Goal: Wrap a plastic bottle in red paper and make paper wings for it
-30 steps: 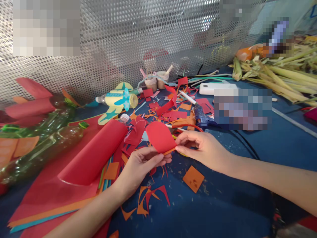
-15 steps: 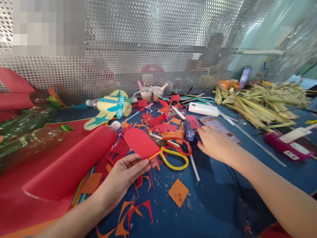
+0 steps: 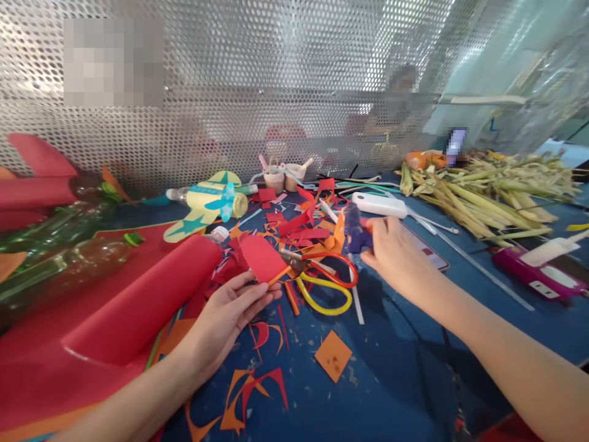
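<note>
My left hand (image 3: 237, 313) pinches the lower edge of a red foam-sheet piece (image 3: 263, 258) with a rounded end and an orange strip along that edge. Over the table, my right hand (image 3: 391, 248) is closed round the handle of a dark blue glue gun (image 3: 354, 227), its nozzle pointing away from me. Between the hands lie scissors (image 3: 326, 294) with one red and one yellow handle loop. A white glue stick (image 3: 357, 301) rests beside them. To the left of my left hand is a bottle wrapped in red sheet (image 3: 151, 301).
Red and orange scraps (image 3: 301, 227) cover the table's middle. A yellow bottle plane (image 3: 216, 199) stands behind them. Green plastic bottles (image 3: 59, 264) lie left. A phone (image 3: 426, 245), a white power strip (image 3: 380, 204), dried husks (image 3: 483, 190) and a purple socket block (image 3: 536, 273) are right.
My right hand has taken hold of the glue gun and raised it slightly off the scraps. The red piece in my left hand has tilted and shifted a little.
</note>
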The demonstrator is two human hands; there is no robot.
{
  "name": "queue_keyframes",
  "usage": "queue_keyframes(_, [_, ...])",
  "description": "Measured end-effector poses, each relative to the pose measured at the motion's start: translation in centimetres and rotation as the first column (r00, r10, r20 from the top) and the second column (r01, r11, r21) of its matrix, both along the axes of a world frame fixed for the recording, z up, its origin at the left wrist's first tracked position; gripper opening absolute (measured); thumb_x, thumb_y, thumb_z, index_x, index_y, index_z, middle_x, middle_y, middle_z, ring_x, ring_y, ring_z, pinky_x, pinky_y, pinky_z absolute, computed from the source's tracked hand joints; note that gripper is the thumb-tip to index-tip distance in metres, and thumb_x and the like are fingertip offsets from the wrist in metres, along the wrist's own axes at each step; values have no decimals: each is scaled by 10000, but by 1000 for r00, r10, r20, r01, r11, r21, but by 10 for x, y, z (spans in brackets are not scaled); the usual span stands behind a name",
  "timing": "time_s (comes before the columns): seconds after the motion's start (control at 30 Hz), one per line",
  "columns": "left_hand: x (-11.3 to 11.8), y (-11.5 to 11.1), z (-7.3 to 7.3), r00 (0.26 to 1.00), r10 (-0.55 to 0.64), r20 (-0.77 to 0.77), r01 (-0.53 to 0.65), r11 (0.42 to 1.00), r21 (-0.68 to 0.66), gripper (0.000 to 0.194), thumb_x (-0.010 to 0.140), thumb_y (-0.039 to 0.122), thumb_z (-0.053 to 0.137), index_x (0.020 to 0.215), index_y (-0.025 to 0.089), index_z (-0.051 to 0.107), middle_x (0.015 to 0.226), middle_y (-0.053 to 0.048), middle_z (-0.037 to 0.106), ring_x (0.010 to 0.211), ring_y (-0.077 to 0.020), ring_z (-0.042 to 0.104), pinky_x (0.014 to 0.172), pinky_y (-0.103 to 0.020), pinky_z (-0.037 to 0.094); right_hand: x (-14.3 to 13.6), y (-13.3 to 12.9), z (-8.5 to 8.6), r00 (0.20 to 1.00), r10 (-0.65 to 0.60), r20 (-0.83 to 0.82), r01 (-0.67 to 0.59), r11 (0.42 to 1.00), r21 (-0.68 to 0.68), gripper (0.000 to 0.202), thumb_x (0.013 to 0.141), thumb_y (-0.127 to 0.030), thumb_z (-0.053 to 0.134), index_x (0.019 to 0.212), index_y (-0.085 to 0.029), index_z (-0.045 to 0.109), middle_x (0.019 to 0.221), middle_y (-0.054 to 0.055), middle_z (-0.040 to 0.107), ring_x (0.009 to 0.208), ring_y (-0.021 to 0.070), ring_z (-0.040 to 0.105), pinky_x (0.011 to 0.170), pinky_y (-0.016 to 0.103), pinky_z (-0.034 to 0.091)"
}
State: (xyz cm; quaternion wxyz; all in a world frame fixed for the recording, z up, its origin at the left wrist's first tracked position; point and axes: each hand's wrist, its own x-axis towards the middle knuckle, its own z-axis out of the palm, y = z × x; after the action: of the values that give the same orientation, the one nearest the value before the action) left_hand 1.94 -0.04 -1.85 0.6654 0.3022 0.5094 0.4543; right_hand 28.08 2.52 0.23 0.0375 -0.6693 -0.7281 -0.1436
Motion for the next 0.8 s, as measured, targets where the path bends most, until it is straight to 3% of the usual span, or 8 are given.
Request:
queue_keyframes(0.13, [1,-2,-3,999,-44,-20,46,997,70,191,773,89,680,950,154,647,844,-47,771,826,-147,726,759,-157,559,9,4,5,991,46,-130,-25,987,156,279,825,-141,576,1085,-80,494,1001,202,532,866,318,598,708,389,496])
queue_keyframes(0.23, [2,-4,-5,999,-44,-30,46,995,84,171,749,148,720,909,146,661,847,-50,770,858,-161,721,787,-171,546,11,4,7,916,163,-367,-83,971,222,210,914,-244,473,1104,-161,509,1017,163,575,907,299,605,739,380,497])
queue_keyframes(0.37, [2,-5,-8,997,-53,-58,59,992,111,236,707,230,762,905,130,680,887,-66,768,883,-171,713,828,-194,530,-3,-16,10,705,175,-687,-212,977,32,398,927,-512,388,1084,-210,595,856,96,647,862,274,638,732,368,515])
queue_keyframes(0.5, [3,-7,-12,997,-9,-78,19,991,131,252,655,282,795,839,149,685,869,-59,769,890,-206,713,875,-268,524,-25,-43,8,491,139,-860,-442,891,-108,436,894,-582,415,1037,-240,646,891,69,685,887,241,653,795,346,531])
queue_keyframes(0.6, [5,-8,-12,994,17,-104,-1,988,153,218,655,271,791,815,159,694,855,-48,769,876,-215,715,866,-288,532,-33,-55,1,466,98,-879,-515,838,-180,402,889,-562,454,1058,-245,635,1011,80,684,990,246,632,884,361,509])
queue_keyframes(0.8, [7,-10,-14,996,22,-82,-8,985,172,149,668,212,764,799,163,712,841,-47,774,841,-197,718,844,-282,543,-30,-64,-17,552,81,-830,-507,823,-256,372,912,-527,430,1093,-262,618,1052,91,667,948,245,638,958,445,469])
